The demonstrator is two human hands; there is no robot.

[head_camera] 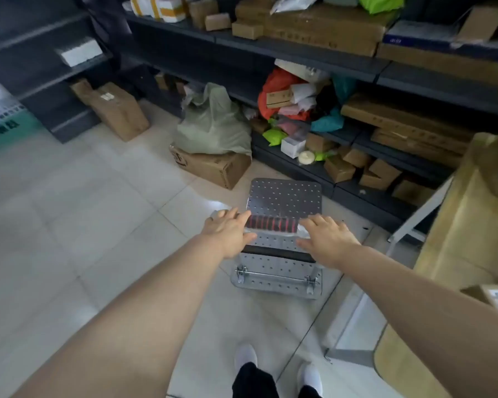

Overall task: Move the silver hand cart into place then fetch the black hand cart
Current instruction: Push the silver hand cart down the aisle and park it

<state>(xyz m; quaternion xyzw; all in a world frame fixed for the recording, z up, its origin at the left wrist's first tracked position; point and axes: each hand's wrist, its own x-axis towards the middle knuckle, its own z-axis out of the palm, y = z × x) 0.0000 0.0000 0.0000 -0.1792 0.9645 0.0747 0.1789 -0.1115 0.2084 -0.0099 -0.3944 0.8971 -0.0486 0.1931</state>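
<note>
The silver hand cart (285, 196) stands on the tiled floor in front of me, its perforated metal platform pointing toward the shelves. A red and black ribbed grip (272, 224) runs across its handle. My left hand (229, 232) rests on the left end of the handle, fingers spread over it. My right hand (327, 239) lies on the right end in the same way. Neither hand is clearly wrapped around the bar. The axle and wheels (276, 278) show below the handle. No black hand cart is in view.
Dark shelving (299, 47) full of cardboard boxes and coloured parcels runs along the far side and right. A brown box (213, 166) with a pale green bag (213, 124) on it sits just beyond the cart. A wooden table (457, 239) stands at right.
</note>
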